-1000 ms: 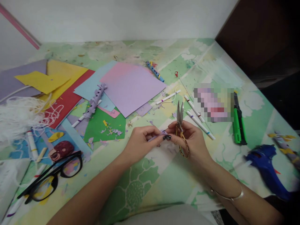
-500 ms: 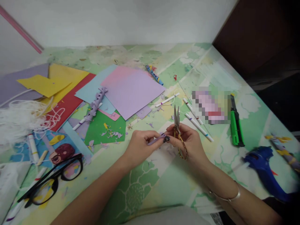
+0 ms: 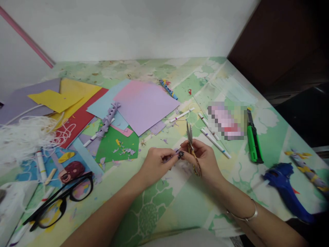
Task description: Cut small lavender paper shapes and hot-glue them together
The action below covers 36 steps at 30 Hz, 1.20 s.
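Near the middle of the table, my left hand (image 3: 155,165) is closed in a pinch on a small purple foam piece (image 3: 167,159), mostly hidden by the fingers. My right hand (image 3: 204,161) holds a pair of scissors (image 3: 190,134) with patterned handles, blades pointing up and away from me. The right thumb and fingertips meet the left fingertips at the purple piece. Beyond the hands lie a green sheet (image 3: 110,145) with purple and yellow scraps on it, and a large light-purple sheet (image 3: 146,106).
On the left are white string (image 3: 23,137), black glasses (image 3: 61,202), and a purple-wrapped stick (image 3: 109,120). To the right lie several white markers (image 3: 216,143), a green utility knife (image 3: 254,144), a blue glue gun (image 3: 285,188) and a decorated tube (image 3: 309,169). A white wall (image 3: 144,27) rises behind.
The view has shifted slightly, so the table sits lower in the picture. The purple piece shows less between my fingers, and the scissors have turned a little in my right hand.
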Each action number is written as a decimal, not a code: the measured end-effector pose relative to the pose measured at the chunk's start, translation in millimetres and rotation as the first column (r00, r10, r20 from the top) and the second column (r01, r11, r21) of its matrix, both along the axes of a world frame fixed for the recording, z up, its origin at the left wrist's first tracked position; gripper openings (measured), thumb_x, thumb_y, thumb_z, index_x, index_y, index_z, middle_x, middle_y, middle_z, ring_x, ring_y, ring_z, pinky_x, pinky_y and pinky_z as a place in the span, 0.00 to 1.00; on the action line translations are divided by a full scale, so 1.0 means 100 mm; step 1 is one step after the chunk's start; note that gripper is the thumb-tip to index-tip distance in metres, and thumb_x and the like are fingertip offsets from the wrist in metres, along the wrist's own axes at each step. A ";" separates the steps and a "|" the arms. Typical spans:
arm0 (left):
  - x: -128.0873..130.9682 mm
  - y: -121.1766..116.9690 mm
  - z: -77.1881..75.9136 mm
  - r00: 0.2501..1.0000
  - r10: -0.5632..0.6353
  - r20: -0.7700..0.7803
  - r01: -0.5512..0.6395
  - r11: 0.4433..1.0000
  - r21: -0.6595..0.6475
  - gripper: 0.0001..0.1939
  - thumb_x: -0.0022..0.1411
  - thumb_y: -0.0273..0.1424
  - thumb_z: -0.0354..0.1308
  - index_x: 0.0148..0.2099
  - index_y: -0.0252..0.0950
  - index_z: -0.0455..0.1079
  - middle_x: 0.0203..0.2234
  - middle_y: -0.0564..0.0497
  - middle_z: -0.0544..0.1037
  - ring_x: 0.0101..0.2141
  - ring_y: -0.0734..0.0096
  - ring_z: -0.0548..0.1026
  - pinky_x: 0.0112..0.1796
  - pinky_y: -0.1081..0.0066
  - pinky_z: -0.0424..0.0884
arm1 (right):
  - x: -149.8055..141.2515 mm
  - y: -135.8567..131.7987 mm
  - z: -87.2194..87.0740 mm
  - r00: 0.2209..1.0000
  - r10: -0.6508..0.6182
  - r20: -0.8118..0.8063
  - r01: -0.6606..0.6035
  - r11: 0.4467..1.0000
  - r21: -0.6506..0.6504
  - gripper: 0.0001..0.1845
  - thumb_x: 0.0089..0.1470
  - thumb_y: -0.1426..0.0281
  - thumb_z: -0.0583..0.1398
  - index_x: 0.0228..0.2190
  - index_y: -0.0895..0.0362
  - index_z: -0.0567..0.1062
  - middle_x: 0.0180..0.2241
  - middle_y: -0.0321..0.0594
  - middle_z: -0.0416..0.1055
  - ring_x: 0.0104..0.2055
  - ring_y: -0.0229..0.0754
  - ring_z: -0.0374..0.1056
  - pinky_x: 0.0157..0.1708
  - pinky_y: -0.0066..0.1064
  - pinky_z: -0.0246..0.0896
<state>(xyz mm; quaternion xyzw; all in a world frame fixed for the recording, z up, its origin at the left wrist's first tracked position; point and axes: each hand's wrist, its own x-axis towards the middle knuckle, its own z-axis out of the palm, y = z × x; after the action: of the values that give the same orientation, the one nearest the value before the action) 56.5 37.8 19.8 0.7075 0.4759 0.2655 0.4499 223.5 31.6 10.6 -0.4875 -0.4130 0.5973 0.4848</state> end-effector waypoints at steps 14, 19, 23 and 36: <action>0.03 -0.02 0.04 0.999 -0.008 0.047 0.014 0.992 -0.123 0.16 0.62 0.31 0.50 0.22 0.34 0.65 0.15 0.55 0.69 0.15 0.81 0.64 0.19 0.79 0.58 | -0.01 0.01 -0.05 0.995 -0.019 -0.097 0.011 0.996 -0.083 0.17 0.37 0.67 0.71 0.30 0.56 0.73 0.25 0.33 0.71 0.25 0.34 0.67 0.29 0.29 0.67; 0.03 -0.01 0.04 0.996 0.005 0.086 0.012 0.981 -0.196 0.16 0.62 0.32 0.51 0.22 0.34 0.65 0.16 0.55 0.70 0.14 0.81 0.64 0.18 0.79 0.59 | -0.02 0.00 -0.06 0.993 -0.036 -0.111 0.027 0.996 -0.084 0.18 0.35 0.68 0.71 0.30 0.56 0.73 0.26 0.33 0.70 0.26 0.34 0.67 0.29 0.29 0.67; 0.03 -0.01 0.03 0.979 0.008 0.202 0.051 0.957 -0.285 0.16 0.62 0.33 0.52 0.23 0.33 0.67 0.16 0.55 0.70 0.15 0.82 0.64 0.18 0.79 0.60 | -0.03 -0.01 -0.04 0.995 -0.054 -0.087 0.049 0.996 -0.068 0.16 0.35 0.70 0.71 0.29 0.56 0.73 0.23 0.31 0.69 0.24 0.34 0.66 0.27 0.28 0.65; 0.04 -0.01 -0.01 0.965 0.047 0.259 0.040 0.946 -0.322 0.14 0.62 0.31 0.51 0.26 0.32 0.69 0.18 0.54 0.72 0.15 0.82 0.64 0.20 0.78 0.61 | -0.02 0.00 -0.02 0.998 -0.052 -0.041 0.051 0.998 -0.022 0.14 0.36 0.73 0.68 0.29 0.56 0.72 0.24 0.32 0.72 0.24 0.35 0.68 0.29 0.29 0.64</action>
<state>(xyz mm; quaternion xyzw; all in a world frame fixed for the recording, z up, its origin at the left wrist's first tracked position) 60.2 36.8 19.2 0.5814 0.4503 0.2762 0.6188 221.9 31.5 9.0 -0.4905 -0.3838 0.5988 0.5034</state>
